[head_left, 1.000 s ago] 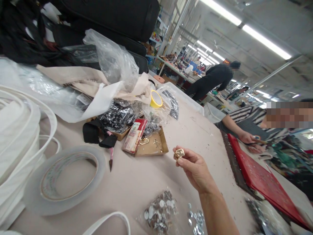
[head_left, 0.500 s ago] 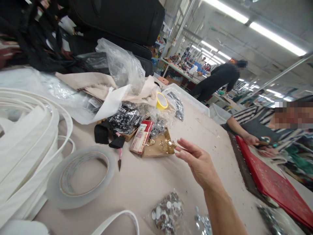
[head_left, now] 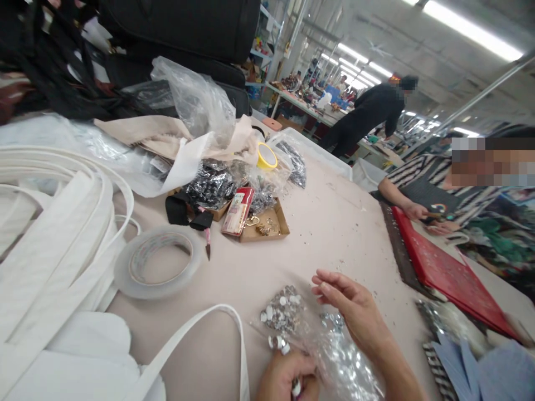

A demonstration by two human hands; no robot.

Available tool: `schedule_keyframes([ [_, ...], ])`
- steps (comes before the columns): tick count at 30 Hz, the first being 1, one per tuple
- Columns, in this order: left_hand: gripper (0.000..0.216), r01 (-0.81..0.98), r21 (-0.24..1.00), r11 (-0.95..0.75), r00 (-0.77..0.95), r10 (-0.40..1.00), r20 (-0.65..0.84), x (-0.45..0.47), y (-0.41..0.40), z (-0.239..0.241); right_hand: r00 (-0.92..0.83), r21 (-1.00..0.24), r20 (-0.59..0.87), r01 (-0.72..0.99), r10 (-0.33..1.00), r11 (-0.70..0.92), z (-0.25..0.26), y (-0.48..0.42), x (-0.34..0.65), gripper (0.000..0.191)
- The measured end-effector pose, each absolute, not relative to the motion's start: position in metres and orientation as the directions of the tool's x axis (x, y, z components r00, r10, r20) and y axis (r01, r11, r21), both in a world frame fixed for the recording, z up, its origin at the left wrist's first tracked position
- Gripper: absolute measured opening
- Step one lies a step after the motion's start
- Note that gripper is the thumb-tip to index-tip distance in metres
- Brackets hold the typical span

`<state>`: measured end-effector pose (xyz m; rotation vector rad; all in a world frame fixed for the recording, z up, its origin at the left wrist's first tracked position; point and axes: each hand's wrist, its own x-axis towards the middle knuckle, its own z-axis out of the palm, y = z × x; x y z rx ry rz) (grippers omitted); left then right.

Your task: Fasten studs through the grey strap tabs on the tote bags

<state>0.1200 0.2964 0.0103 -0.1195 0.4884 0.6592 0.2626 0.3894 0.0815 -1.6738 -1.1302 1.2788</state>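
My right hand (head_left: 355, 314) hovers low over a clear plastic bag of small silver studs (head_left: 284, 306) on the beige table (head_left: 334, 223). Its fingers are stretched out and apart, and nothing is in them. My left hand (head_left: 288, 379) shows at the bottom edge, curled closed. A few silver studs (head_left: 278, 342) sit at its fingertips, against the crumpled bag. A small cardboard tray (head_left: 281, 227) farther back holds gold metal fittings (head_left: 264, 228).
A big roll of clear tape (head_left: 125, 270), white strapping (head_left: 62, 223), a red packet (head_left: 238, 210), a yellow tape roll (head_left: 266, 156) and bags of black parts (head_left: 211, 186) lie to the left. On the right, a person in a striped top works at a red panel (head_left: 447, 275).
My right hand let go of the gold fitting at the cardboard tray and drew back to the bag of studs. My left hand came into view.
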Motion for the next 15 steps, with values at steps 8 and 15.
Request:
schedule_keyframes([
  [8, 0.027, -0.654, 0.179, 0.735, 0.617, 0.655, -0.436, 0.125, 0.300, 0.021, 0.097, -0.893, -0.313, 0.310, 0.945, -0.328, 0.084, 0.313, 0.290, 0.051],
  [15, 0.027, -0.714, 0.171, 0.679, 0.562, 0.702, -0.438, 0.119, 0.303, 0.028, -0.247, -0.829, -0.191, 0.558, 0.950, -0.021, 0.090, 0.317, 0.270, 0.053],
])
